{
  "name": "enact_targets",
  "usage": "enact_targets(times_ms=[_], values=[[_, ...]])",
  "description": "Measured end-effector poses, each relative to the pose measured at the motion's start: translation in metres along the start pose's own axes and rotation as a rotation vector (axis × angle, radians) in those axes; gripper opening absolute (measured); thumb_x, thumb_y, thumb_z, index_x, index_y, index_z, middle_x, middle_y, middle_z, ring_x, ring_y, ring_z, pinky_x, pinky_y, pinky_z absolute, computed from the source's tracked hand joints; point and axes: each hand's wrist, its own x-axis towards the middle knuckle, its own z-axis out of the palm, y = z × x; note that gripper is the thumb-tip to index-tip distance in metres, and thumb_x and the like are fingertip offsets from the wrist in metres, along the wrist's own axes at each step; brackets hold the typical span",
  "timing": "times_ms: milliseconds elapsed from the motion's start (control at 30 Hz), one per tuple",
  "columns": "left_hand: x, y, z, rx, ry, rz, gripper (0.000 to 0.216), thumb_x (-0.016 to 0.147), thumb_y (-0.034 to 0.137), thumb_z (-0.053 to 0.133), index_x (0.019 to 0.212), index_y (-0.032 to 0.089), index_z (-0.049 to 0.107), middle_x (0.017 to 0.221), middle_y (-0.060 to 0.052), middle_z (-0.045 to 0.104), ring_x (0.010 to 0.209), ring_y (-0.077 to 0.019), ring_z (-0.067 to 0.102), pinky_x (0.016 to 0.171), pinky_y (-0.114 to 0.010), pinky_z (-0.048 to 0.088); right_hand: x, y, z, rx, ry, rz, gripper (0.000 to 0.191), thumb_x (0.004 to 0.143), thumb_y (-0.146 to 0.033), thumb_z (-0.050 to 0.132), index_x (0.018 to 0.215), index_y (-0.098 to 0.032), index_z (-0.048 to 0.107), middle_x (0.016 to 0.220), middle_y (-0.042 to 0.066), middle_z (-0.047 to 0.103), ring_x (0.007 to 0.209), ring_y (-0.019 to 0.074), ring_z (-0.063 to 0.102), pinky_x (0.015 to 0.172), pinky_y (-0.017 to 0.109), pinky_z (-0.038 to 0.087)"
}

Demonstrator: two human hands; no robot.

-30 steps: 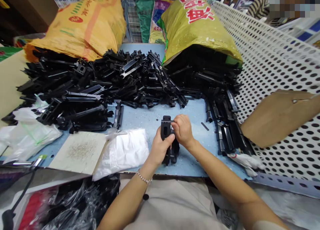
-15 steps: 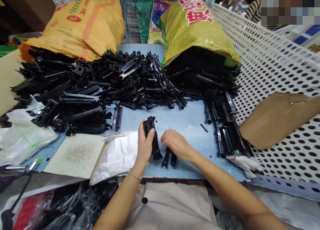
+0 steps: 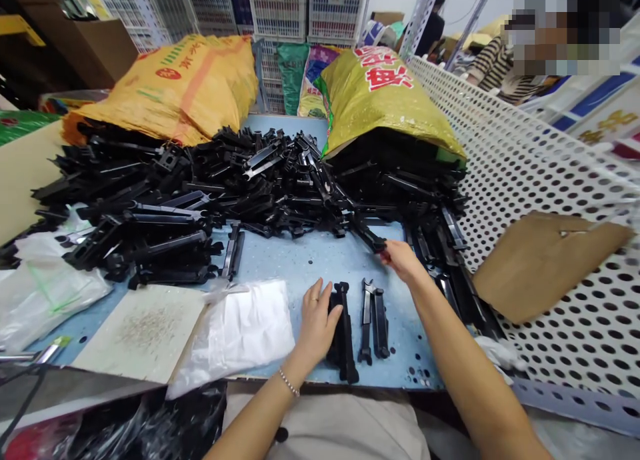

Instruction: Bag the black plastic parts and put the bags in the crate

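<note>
My left hand (image 3: 316, 323) is beside a long black plastic part (image 3: 345, 337) that lies on the blue tabletop near the front edge. Its fingers are stretched out, and the thumb rests against the part. Farther forward and to the right, my right hand (image 3: 404, 261) pinches the near end of another black plastic part (image 3: 369, 236) at the front of the big heap (image 3: 280, 193). Between my arms lies a pair of slim black parts (image 3: 374, 321), side by side.
A yellow-orange sack (image 3: 200, 80) and an olive-yellow sack (image 3: 395, 113) spill parts at the back. White perforated panel (image 3: 540, 160) borders the right, with brown cardboard (image 3: 545, 267) against it. At left lie a board with small bits (image 3: 145, 327) and white plastic bags (image 3: 250, 320). Someone in stripes is beyond.
The part my left hand held is now down on the table, its fingers loosened. My right hand has moved forward and right to grip a part at the heap. The view has tilted up.
</note>
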Motion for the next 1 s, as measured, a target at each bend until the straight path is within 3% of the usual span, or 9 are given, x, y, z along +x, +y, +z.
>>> enact_targets(times_ms=[133, 267, 400, 533, 633, 700, 767, 867, 1000], values=[[0.011, 0.023, 0.004, -0.142, 0.049, 0.020, 0.052, 0.088, 0.043, 0.055, 0.135, 0.022, 0.049, 0.151, -0.013, 0.037, 0.144, -0.0294, 0.024, 0.119, -0.051, 0.015, -0.076, 0.003, 0.001, 0.110, -0.068, -0.028, 0.040, 0.084, -0.052, 0.049, 0.087, -0.016, 0.067, 0.063, 0.003, 0.060, 0.054, 0.0154, 0.050, 0.053, 0.030, 0.044], [0.019, 0.059, -0.008, -0.663, 0.026, -0.124, 0.055, 0.089, 0.056, 0.049, 0.128, 0.018, 0.048, 0.126, -0.016, 0.059, 0.116, -0.0280, 0.058, 0.099, -0.044, 0.046, -0.135, -0.016, 0.006, 0.043, -0.209, -0.405, 0.026, 0.091, -0.043, 0.053, 0.102, -0.024, 0.066, 0.087, 0.006, 0.067, 0.079, 0.0211, 0.061, 0.073, 0.034, 0.048], [0.010, 0.083, -0.029, -0.757, -0.054, -0.242, 0.047, 0.085, 0.054, 0.056, 0.114, 0.016, 0.053, 0.092, -0.008, 0.067, 0.076, -0.0201, 0.066, 0.066, -0.031, 0.054, -0.130, -0.038, 0.007, -0.088, -0.042, -0.697, 0.029, 0.099, -0.039, 0.038, 0.104, -0.021, 0.061, 0.085, 0.007, 0.063, 0.080, 0.0214, 0.058, 0.074, 0.036, 0.046], [-0.006, 0.086, -0.038, -0.573, -0.097, -0.173, 0.057, 0.088, 0.047, 0.056, 0.137, 0.023, 0.041, 0.117, -0.008, 0.063, 0.076, -0.0172, 0.065, 0.072, -0.032, 0.055, -0.099, -0.054, 0.018, -0.229, 0.074, -0.937, 0.031, 0.098, -0.046, 0.040, 0.100, -0.020, 0.056, 0.090, 0.010, 0.060, 0.084, 0.0237, 0.052, 0.075, 0.039, 0.044], [-0.011, 0.081, -0.039, -0.378, -0.032, -0.082, 0.065, 0.091, 0.043, 0.052, 0.149, 0.024, 0.027, 0.143, -0.012, 0.047, 0.105, -0.0251, 0.063, 0.092, -0.040, 0.051, -0.092, -0.060, 0.033, -0.125, -0.072, -0.900, 0.032, 0.099, -0.047, 0.036, 0.091, -0.021, 0.053, 0.080, 0.006, 0.055, 0.077, 0.0209, 0.050, 0.071, 0.036, 0.043], [-0.010, 0.077, -0.041, -0.236, 0.039, 0.000, 0.068, 0.091, 0.039, 0.053, 0.150, 0.023, 0.024, 0.152, -0.012, 0.036, 0.131, -0.0297, 0.046, 0.109, -0.044, 0.039, -0.095, -0.061, 0.041, 0.037, -0.210, -0.713, 0.032, 0.100, -0.046, 0.032, 0.091, -0.022, 0.051, 0.076, 0.002, 0.051, 0.071, 0.0177, 0.050, 0.066, 0.032, 0.043], [-0.007, 0.073, -0.044, -0.176, 0.070, 0.041, 0.068, 0.090, 0.036, 0.055, 0.150, 0.022, 0.026, 0.153, -0.012, 0.035, 0.140, -0.0296, 0.035, 0.115, -0.046, 0.030, -0.102, -0.060, 0.042, 0.157, -0.312, -0.522, 0.032, 0.101, -0.045, 0.030, 0.092, -0.022, 0.050, 0.073, -0.001, 0.049, 0.066, 0.0154, 0.049, 0.062, 0.029, 0.042], [0.001, 0.069, -0.052, -0.305, 0.059, -0.058, 0.064, 0.090, 0.039, 0.054, 0.147, 0.022, 0.031, 0.137, -0.013, 0.052, 0.112, -0.0257, 0.060, 0.096, -0.040, 0.049, -0.121, -0.052, 0.036, 0.091, -0.385, -0.526, 0.036, 0.102, -0.044, 0.028, 0.092, -0.021, 0.053, 0.076, 0.001, 0.052, 0.070, 0.0159, 0.051, 0.067, 0.029, 0.042], [0.010, 0.068, -0.057, -0.520, 0.034, -0.201, 0.059, 0.088, 0.046, 0.054, 0.140, 0.022, 0.039, 0.101, -0.005, 0.062, 0.065, -0.0129, 0.062, 0.062, -0.027, 0.054, -0.150, -0.039, 0.037, -0.285, -0.369, -0.888, 0.032, 0.099, -0.042, 0.039, 0.090, -0.018, 0.057, 0.082, 0.007, 0.057, 0.078, 0.0204, 0.049, 0.073, 0.035, 0.039]])
